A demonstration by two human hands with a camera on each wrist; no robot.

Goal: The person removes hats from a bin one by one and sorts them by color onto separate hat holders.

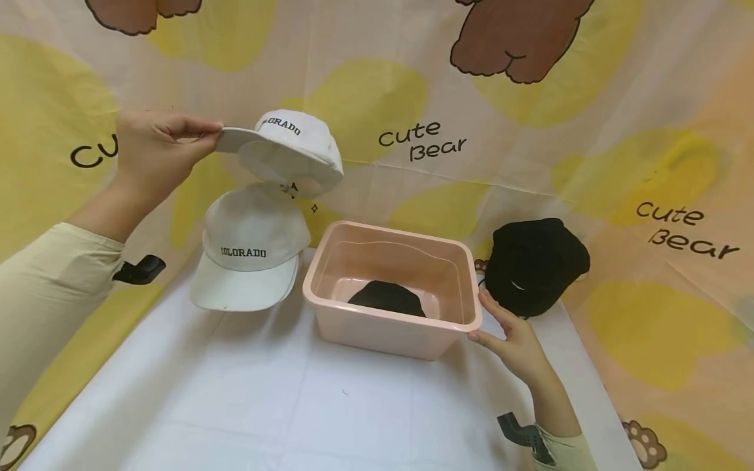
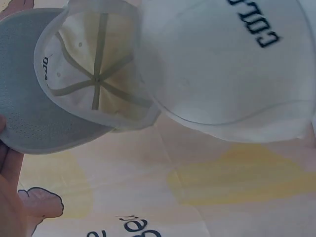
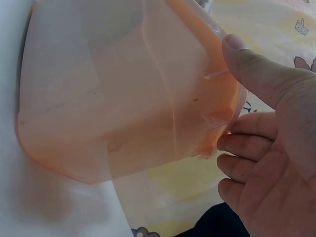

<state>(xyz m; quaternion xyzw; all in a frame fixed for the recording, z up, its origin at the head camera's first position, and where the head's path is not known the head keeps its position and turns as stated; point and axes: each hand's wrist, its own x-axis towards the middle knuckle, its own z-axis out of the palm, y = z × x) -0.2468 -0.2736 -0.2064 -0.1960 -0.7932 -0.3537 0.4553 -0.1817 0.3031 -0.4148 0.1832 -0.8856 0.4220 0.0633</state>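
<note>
My left hand point(image 1: 161, 147) pinches the brim of a white cap point(image 1: 299, 142) between thumb and fingers. The cap is held up in the air, its front lettered COLORADO; its lined inside shows in the left wrist view. Below it, a second white COLORADO cap point(image 1: 259, 229) has its brim facing forward. At the middle of the table stands a pink plastic bin point(image 1: 377, 333) with a black cap point(image 1: 389, 296) inside, partly hidden by the front wall. With thumb and fingertips, my right hand point(image 1: 521, 347) touches the bin's right end at the rim, fingers loosely extended.
Another black cap point(image 1: 538, 261) is at the right, behind my right hand. A white cloth covers the table point(image 1: 265, 405). Behind it hangs a yellow and pink printed cloth point(image 1: 353, 91) with bears and lettering.
</note>
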